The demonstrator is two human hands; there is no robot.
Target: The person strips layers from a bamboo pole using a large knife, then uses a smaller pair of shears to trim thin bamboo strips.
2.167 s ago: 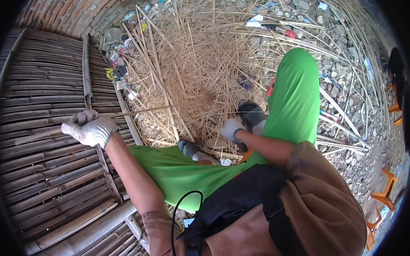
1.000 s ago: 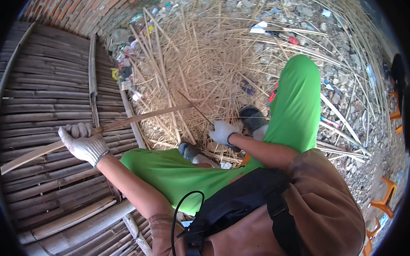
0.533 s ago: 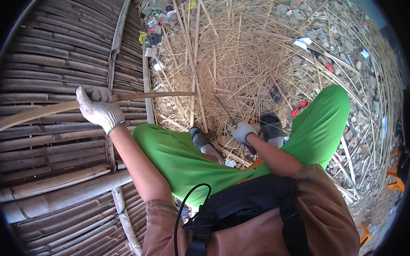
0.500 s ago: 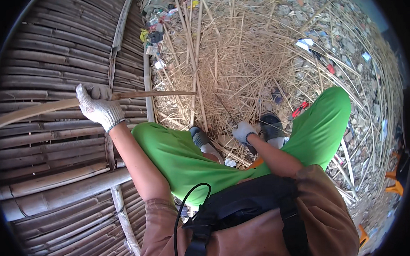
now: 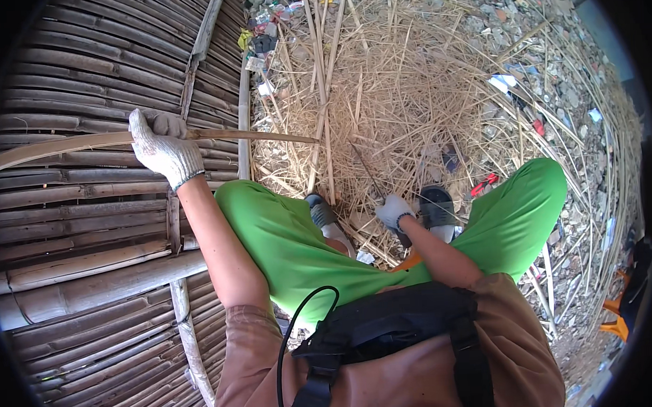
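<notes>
My left hand, in a white knitted glove, is closed around a long, slightly curved bamboo strip. The strip runs level, its wider pale end to the left and its thin end over the straw-covered ground. Between my knees, low down, my right hand, also gloved, is wrapped round the handle of what looks like a knife. Its narrow dark blade points away and to the left, apart from the strip. The handle is mostly hidden by the glove.
A wall or platform of bamboo poles fills the left side. Shavings and split strips cover the ground ahead. A red-handled tool lies beside my right shoe. Rubble and litter spread at right, near an orange stool.
My left hand has moved a little away from me, carrying the bamboo strip with it. My right hand keeps nearly the same place and grip. The whole view has shifted slightly.
</notes>
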